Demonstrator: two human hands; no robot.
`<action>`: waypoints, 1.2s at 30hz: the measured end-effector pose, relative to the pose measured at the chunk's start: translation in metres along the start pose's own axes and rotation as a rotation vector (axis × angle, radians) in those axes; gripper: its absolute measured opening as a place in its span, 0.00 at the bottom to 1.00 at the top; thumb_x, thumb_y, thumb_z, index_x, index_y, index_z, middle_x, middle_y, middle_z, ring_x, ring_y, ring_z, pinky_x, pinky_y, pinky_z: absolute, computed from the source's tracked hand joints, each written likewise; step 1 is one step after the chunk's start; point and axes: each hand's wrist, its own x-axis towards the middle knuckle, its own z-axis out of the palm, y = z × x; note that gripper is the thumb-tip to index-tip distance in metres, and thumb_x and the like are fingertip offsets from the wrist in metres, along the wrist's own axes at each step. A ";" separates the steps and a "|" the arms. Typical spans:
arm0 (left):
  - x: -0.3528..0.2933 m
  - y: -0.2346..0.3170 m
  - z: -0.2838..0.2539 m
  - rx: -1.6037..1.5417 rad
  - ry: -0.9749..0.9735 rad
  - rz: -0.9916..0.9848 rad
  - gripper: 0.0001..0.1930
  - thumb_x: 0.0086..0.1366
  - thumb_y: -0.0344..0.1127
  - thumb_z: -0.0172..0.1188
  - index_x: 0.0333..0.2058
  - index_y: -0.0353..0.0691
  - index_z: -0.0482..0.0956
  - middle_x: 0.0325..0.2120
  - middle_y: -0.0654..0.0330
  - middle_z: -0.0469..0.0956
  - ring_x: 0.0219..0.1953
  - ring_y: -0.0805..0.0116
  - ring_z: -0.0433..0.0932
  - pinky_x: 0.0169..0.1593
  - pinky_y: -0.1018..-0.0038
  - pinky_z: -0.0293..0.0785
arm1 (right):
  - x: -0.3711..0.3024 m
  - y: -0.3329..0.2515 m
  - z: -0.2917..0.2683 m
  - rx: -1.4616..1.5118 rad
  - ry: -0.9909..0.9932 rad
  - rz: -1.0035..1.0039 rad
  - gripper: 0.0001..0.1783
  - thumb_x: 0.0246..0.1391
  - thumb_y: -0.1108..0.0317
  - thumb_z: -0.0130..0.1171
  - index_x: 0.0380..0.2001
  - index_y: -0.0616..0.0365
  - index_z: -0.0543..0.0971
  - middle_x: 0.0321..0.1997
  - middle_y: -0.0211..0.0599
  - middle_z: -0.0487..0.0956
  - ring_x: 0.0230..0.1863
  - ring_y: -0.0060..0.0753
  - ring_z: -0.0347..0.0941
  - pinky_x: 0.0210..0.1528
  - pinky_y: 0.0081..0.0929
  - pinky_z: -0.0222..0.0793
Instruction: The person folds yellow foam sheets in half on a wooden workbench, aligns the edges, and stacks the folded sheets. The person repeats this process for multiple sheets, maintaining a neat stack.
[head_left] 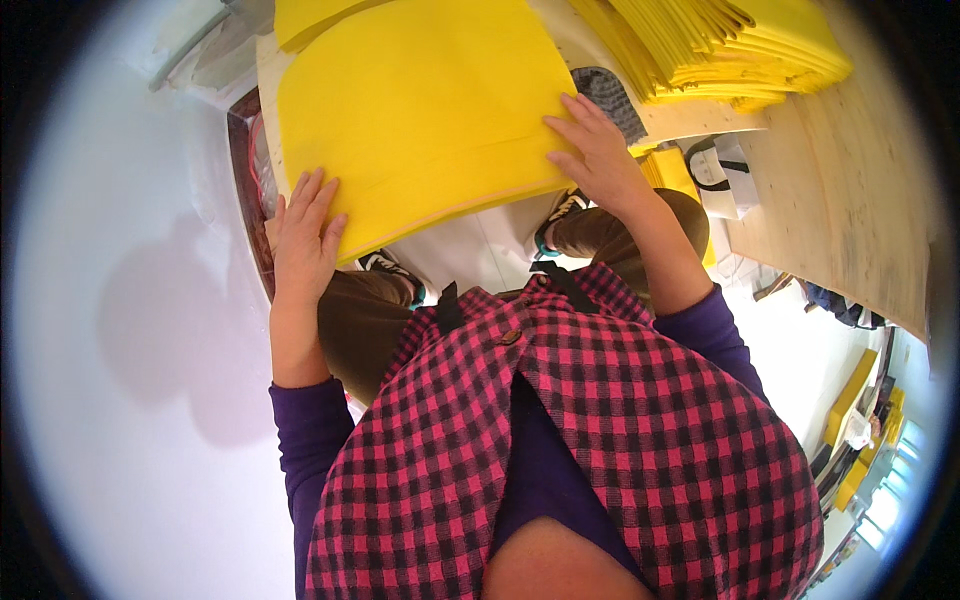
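A wide sheet of yellow fabric (430, 110) lies flat over the table in front of me, its near edge hanging slightly past the tabletop. My left hand (308, 232) rests at the sheet's near left corner, fingers spread and stretched forward. On the opposite side, my right hand (598, 150) lies at the right edge with fingers apart, the tips touching the yellow fabric. Neither hand grips anything. Beside the right hand a dark grey textured cloth (608, 98) shows partly from beside the sheet.
Folded yellow fabric (740, 60) is piled high at the far right of the wooden table (700, 122). A wooden panel (840, 180) stands to the right, near a white bag with black handles (722, 165). A white wall (130, 300) is on my left.
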 end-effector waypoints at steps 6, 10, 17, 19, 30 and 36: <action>0.000 -0.002 0.000 0.020 0.002 0.001 0.22 0.64 0.39 0.53 0.57 0.42 0.70 0.62 0.56 0.63 0.66 0.56 0.57 0.68 0.52 0.46 | -0.005 0.003 -0.004 0.201 0.100 0.090 0.25 0.55 0.58 0.58 0.54 0.57 0.73 0.64 0.52 0.65 0.67 0.52 0.57 0.66 0.40 0.53; 0.000 -0.006 0.000 0.027 0.062 -0.012 0.23 0.67 0.41 0.51 0.59 0.42 0.67 0.62 0.52 0.62 0.67 0.53 0.56 0.67 0.54 0.48 | -0.011 0.006 -0.011 0.649 0.215 0.432 0.24 0.60 0.57 0.55 0.55 0.59 0.72 0.62 0.47 0.69 0.65 0.43 0.62 0.65 0.33 0.56; -0.007 -0.001 0.009 -0.517 0.300 -0.326 0.29 0.72 0.49 0.42 0.61 0.31 0.61 0.63 0.45 0.60 0.66 0.55 0.58 0.66 0.68 0.52 | -0.018 0.004 -0.014 1.045 0.227 0.654 0.32 0.67 0.49 0.41 0.63 0.64 0.63 0.65 0.45 0.65 0.67 0.36 0.59 0.68 0.33 0.50; -0.009 0.001 0.012 -0.583 0.288 -0.403 0.31 0.73 0.50 0.41 0.62 0.29 0.60 0.63 0.46 0.60 0.65 0.57 0.58 0.66 0.69 0.52 | -0.016 0.003 -0.010 1.083 0.234 0.670 0.33 0.67 0.49 0.39 0.63 0.65 0.61 0.66 0.46 0.63 0.68 0.37 0.57 0.68 0.33 0.50; -0.012 0.006 0.012 -0.791 0.266 -0.545 0.33 0.72 0.53 0.42 0.62 0.29 0.59 0.62 0.48 0.62 0.64 0.60 0.60 0.65 0.70 0.54 | -0.016 -0.014 -0.004 1.175 0.191 0.614 0.33 0.65 0.49 0.46 0.63 0.64 0.63 0.63 0.39 0.68 0.63 0.29 0.62 0.65 0.24 0.54; -0.011 0.005 0.016 -0.695 0.243 -0.549 0.33 0.72 0.53 0.41 0.62 0.28 0.60 0.60 0.47 0.63 0.62 0.60 0.63 0.63 0.70 0.57 | -0.018 -0.018 -0.004 1.080 0.191 0.609 0.32 0.66 0.49 0.45 0.63 0.64 0.63 0.64 0.39 0.67 0.64 0.29 0.61 0.65 0.25 0.53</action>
